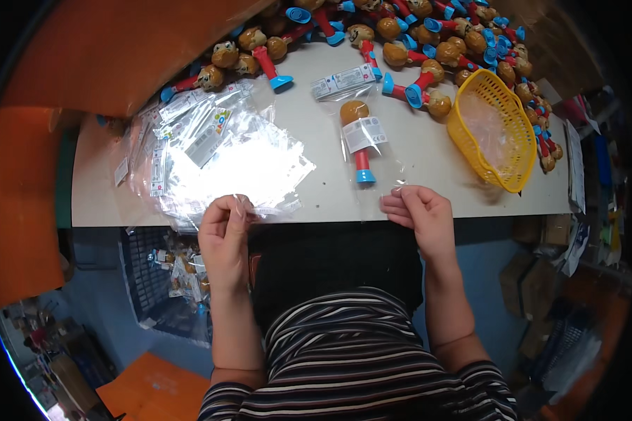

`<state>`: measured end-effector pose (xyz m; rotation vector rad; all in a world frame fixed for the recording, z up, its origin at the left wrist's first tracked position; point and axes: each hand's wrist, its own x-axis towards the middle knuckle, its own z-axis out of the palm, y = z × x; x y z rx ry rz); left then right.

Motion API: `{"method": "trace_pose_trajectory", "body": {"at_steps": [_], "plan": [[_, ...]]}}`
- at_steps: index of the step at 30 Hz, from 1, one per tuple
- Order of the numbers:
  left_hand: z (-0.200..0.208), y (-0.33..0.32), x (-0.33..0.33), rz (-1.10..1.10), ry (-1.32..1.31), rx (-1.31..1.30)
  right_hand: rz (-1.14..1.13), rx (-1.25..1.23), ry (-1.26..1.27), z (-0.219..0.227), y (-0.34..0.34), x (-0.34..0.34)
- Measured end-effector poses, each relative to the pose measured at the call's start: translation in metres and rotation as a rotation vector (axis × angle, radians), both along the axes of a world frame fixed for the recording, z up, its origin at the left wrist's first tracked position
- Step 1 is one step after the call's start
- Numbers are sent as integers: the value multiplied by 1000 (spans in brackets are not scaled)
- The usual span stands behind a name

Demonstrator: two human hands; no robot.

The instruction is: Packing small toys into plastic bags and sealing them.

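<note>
A toy with a round brown head, red stem and blue base [363, 175] lies on the table inside a clear plastic bag [393, 168] with a white printed label. My right hand [423, 214] is at the bag's lower right corner, thumb and forefinger pinching its thin clear edge. At the table's front edge, my left hand [228, 228] is closed in a pinch beside a pile of clear plastic bags [225, 161]. What its fingertips hold, if anything, is too thin and glossy to make out. Just beyond the bagged toy lies a printed header strip [344, 81].
Many loose toys [446, 52] of the same kind heap along the table's far side. A yellow plastic basket [463, 140] stands tilted at the right, with clear pinkish plastic inside. Below the table at left, a dark blue crate [142, 281] holds bagged toys.
</note>
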<state>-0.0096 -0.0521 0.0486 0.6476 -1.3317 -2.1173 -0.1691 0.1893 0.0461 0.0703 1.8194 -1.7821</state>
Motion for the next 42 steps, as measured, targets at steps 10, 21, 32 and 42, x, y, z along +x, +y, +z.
{"method": "trace_pose_trajectory", "body": {"at_steps": [10,21,32,42], "plan": [[65,148,-268,-619,283,-449,52,-53,62,-12,3,10],[43,112,-263,-307,-42,-1673,59,-95,65,-16,3,10],[37,28,-130,-502,-74,-1290,106,-36,138,-9,16,5],[-32,57,-75,-379,159,-1411,371,434,1622,1,10,-22]]}}
